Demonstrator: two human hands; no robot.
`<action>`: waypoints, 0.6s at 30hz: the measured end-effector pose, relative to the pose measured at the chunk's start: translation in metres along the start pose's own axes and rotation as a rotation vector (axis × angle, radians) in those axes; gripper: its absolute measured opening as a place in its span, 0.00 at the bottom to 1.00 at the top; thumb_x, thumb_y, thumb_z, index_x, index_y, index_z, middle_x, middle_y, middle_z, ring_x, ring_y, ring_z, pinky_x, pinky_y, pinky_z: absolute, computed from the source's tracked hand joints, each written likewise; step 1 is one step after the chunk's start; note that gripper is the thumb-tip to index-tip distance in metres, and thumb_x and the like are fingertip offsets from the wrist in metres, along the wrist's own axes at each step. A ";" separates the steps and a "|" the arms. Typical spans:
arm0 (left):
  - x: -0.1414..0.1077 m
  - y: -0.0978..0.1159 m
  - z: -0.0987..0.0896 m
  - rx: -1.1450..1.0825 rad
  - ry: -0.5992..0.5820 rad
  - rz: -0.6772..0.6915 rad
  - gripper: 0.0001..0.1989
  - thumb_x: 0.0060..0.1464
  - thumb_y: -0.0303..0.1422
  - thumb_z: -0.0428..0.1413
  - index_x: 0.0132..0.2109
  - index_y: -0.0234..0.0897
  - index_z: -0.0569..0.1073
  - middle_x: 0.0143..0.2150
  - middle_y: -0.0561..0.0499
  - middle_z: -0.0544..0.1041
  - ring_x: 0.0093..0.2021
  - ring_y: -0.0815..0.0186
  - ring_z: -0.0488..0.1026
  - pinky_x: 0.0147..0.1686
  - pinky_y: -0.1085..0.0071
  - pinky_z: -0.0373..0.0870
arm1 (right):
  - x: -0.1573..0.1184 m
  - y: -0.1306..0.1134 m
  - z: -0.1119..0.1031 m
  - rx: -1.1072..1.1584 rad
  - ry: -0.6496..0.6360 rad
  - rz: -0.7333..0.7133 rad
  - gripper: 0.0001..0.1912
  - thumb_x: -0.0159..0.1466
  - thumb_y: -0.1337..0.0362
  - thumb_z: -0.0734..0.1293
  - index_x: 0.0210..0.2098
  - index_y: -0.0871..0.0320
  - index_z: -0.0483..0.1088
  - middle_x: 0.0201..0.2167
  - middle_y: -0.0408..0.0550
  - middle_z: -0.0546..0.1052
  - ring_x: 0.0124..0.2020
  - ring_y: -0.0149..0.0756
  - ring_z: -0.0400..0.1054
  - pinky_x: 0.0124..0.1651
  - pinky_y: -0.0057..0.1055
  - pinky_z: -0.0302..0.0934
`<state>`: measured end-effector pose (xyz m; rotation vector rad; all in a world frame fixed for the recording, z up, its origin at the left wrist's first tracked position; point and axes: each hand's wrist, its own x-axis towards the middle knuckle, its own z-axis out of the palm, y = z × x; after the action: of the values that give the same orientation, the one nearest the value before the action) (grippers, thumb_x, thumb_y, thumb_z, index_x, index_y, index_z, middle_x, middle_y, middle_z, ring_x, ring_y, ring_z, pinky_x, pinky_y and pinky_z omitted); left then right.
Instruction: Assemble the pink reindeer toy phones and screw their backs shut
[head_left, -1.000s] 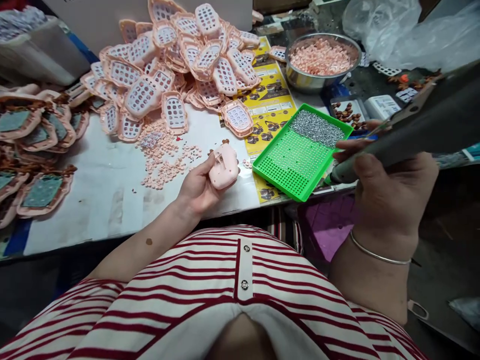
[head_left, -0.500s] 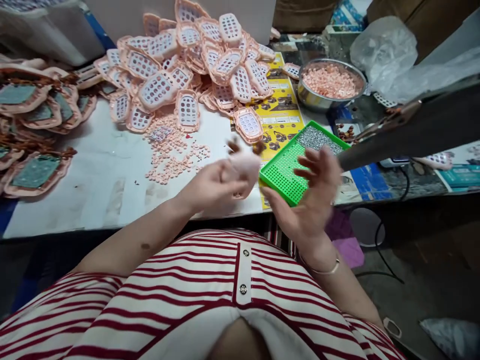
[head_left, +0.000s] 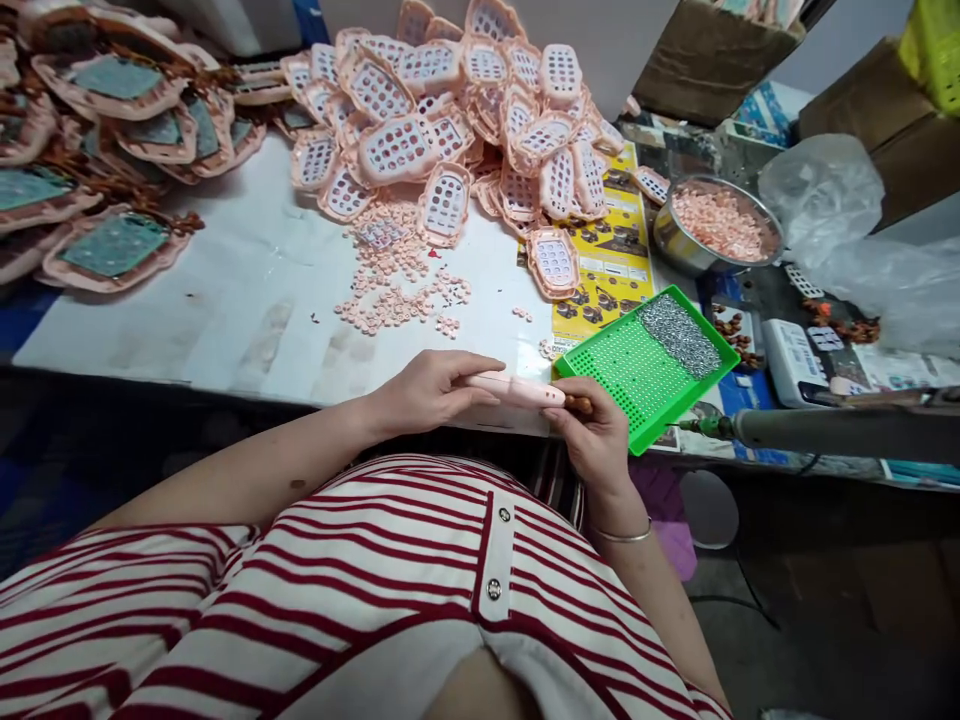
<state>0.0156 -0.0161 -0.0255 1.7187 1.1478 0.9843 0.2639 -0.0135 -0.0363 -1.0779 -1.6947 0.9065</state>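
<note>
A pink plastic casing (head_left: pixel 517 389) is held edge-on between both hands, just over the table's front edge. My left hand (head_left: pixel 429 392) is closed on its left end, thumb and fingers on either face. The fingers of my right hand (head_left: pixel 596 430) pinch its right end, where a small brown piece (head_left: pixel 578 404) sticks out. Beyond my right hand lies a green perforated tray (head_left: pixel 637 375) with a heap of small silvery screws (head_left: pixel 679 336). Small pink pieces (head_left: pixel 401 290) are scattered on the white tabletop (head_left: pixel 247 270).
Pink casings with white hole grids (head_left: pixel 450 110) are piled at the back. Casings with greenish panels (head_left: pixel 116 245) are stacked at left. A metal bowl (head_left: pixel 716 225) of pink pieces stands back right. A dark powered driver (head_left: pixel 817 432) juts in from the right.
My right hand has come from open and raised to gripping the casing's right end. The casing has turned edge-on. The driver appears lower, and the view has shifted.
</note>
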 end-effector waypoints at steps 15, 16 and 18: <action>0.005 0.004 0.011 0.241 -0.009 0.172 0.14 0.61 0.41 0.57 0.48 0.41 0.82 0.45 0.45 0.85 0.46 0.55 0.80 0.50 0.62 0.71 | -0.003 0.014 0.025 0.002 0.000 -0.009 0.11 0.62 0.54 0.73 0.40 0.52 0.75 0.38 0.47 0.79 0.41 0.39 0.74 0.45 0.39 0.71; 0.006 0.006 0.009 0.259 -0.022 0.157 0.14 0.61 0.41 0.57 0.48 0.41 0.82 0.44 0.45 0.85 0.45 0.56 0.80 0.49 0.63 0.71 | -0.003 0.013 0.026 -0.009 0.003 -0.017 0.11 0.62 0.54 0.73 0.41 0.52 0.75 0.38 0.47 0.79 0.41 0.39 0.74 0.44 0.39 0.71; 0.010 0.013 0.004 0.330 -0.116 0.103 0.15 0.60 0.42 0.57 0.49 0.42 0.82 0.44 0.45 0.85 0.44 0.55 0.80 0.45 0.64 0.71 | -0.002 0.007 0.030 -0.033 -0.011 -0.064 0.10 0.64 0.55 0.72 0.41 0.52 0.74 0.38 0.48 0.79 0.41 0.39 0.74 0.44 0.39 0.72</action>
<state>0.0259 -0.0111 -0.0133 2.0860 1.2061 0.7747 0.2380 -0.0157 -0.0532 -1.0365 -1.7484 0.8478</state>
